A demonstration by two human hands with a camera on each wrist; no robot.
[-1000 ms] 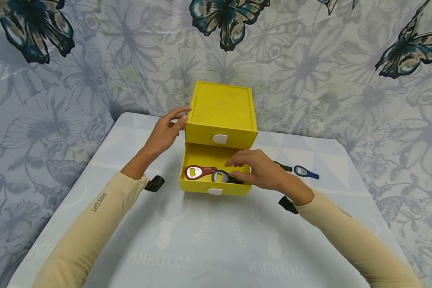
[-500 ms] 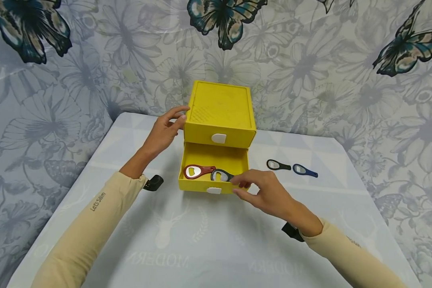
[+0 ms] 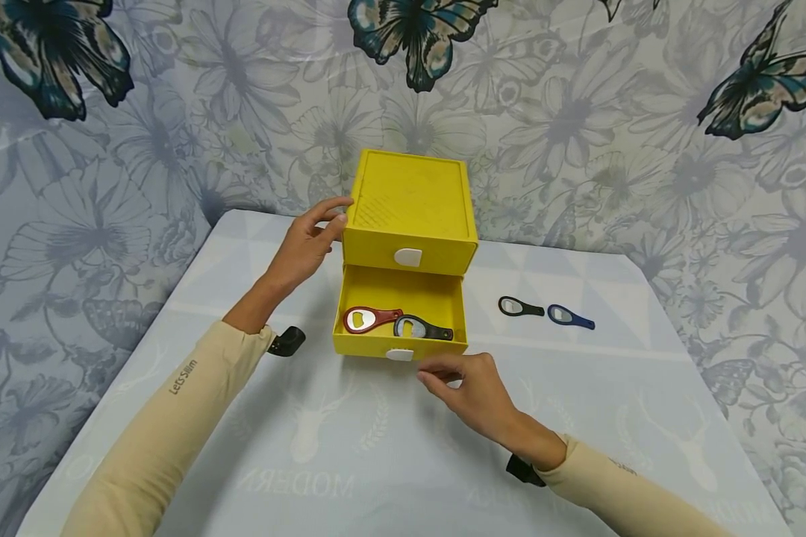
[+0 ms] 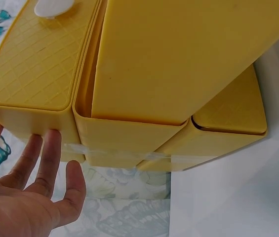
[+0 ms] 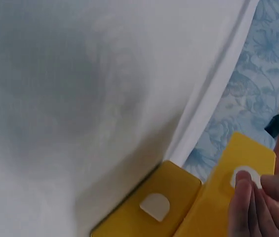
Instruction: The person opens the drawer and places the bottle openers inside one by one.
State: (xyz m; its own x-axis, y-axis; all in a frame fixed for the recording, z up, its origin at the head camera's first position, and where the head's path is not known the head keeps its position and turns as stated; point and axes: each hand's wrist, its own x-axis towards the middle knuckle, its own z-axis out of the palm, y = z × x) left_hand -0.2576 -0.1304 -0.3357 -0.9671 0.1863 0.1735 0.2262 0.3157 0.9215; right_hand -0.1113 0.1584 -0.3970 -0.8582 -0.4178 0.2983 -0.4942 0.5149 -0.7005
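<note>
A yellow drawer unit (image 3: 410, 198) stands on the table with one drawer (image 3: 403, 280) pulled out. Inside that drawer lie a red bottle opener (image 3: 371, 319) and a black bottle opener (image 3: 425, 328), side by side. My left hand (image 3: 309, 242) rests its fingertips on the unit's left side; in the left wrist view its fingers (image 4: 48, 158) are spread against the yellow wall. In front of the drawer's right corner, my right hand (image 3: 470, 391) hovers with bent fingers and nothing in them, just right of the white handle (image 3: 399, 355). In the right wrist view its fingertips overlap a white handle.
Right of the unit, a second black bottle opener (image 3: 520, 306) and a blue bottle opener (image 3: 571, 317) lie on the white table (image 3: 295, 447). Behind the table hangs a flowered wall covering (image 3: 564, 149) with butterflies. A lower drawer front (image 5: 169, 190) shows in the right wrist view.
My right hand has left the drawer's inside, drawn back over its right edge and come down in front of it. The black opener there is now uncovered. The left hand has stayed put.
</note>
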